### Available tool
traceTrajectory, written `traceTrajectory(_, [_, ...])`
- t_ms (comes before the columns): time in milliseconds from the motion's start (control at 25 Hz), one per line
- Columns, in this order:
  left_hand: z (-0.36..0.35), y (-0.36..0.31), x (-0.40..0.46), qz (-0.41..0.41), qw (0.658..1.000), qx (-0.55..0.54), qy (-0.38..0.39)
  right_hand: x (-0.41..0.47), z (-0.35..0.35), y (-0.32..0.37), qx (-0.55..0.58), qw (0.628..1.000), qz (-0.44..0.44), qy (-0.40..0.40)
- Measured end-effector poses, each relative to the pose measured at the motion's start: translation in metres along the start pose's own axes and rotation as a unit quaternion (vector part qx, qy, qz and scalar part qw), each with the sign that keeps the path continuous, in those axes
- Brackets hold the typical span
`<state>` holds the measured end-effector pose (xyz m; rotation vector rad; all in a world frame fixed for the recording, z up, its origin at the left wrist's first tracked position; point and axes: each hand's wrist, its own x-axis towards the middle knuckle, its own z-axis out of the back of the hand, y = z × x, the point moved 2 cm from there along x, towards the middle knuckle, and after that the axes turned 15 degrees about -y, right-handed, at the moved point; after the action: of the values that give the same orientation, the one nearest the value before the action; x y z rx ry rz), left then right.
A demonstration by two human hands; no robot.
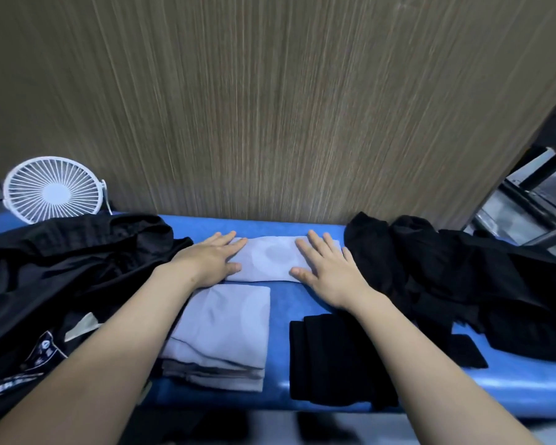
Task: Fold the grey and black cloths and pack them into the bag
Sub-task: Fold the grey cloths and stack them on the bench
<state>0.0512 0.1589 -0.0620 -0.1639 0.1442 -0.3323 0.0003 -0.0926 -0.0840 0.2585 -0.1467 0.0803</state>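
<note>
Blue table (302, 303) carries unfolded black cloths (446, 277) at right, folded grey stack (225, 329) near. Left hand (211, 260) and right hand (326, 273), fingers flat, press the grey cloth (270, 258) folded at the far edge. Risk: letting go lets the fold spring open.

Two bare forearms reach forward from the lower corners of the frame and draw closer toward the hands. The left hand (211, 260) lies palm down, fingers straight and close together, thumb set apart toward the right. The right hand (326, 268) lies palm down too, fingers slightly spread, thumb pointing left. Both wrists are level and nearly straight.
</note>
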Motion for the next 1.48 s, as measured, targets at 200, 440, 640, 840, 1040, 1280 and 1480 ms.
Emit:
traceTrajectory(200, [0.001,0.003,0.002,0.002,1.000,-0.019,-0.012,-0.005,0.015,-0.033,0.002,0.996,-0.082,0.027])
traceTrajectory(440, [-0.001,0.004,0.001,-0.014,0.995,-0.090,-0.036,-0.005,0.019,-0.032,-0.002,0.996,-0.074,-0.043])
traceTrajectory(640, [0.007,0.008,-0.010,0.021,0.990,-0.059,-0.123,-0.003,0.029,-0.023,-0.038,0.990,-0.105,-0.088])
traceTrajectory(840, [0.005,0.011,-0.014,0.035,0.987,-0.061,-0.142,-0.006,0.027,-0.011,0.005,0.990,-0.130,-0.059])
traceTrajectory(1040, [0.004,0.008,-0.015,0.005,0.975,-0.149,-0.163,-0.004,0.031,-0.010,0.200,0.955,-0.176,-0.132])
traceTrajectory(1280, [0.003,0.009,-0.008,0.040,0.979,-0.112,-0.164,-0.012,0.052,-0.031,0.209,0.939,-0.209,-0.176])
traceTrajectory(1480, [0.004,-0.003,-0.010,-0.005,0.982,-0.116,-0.150,-0.015,0.046,-0.025,0.125,0.962,-0.178,-0.167])
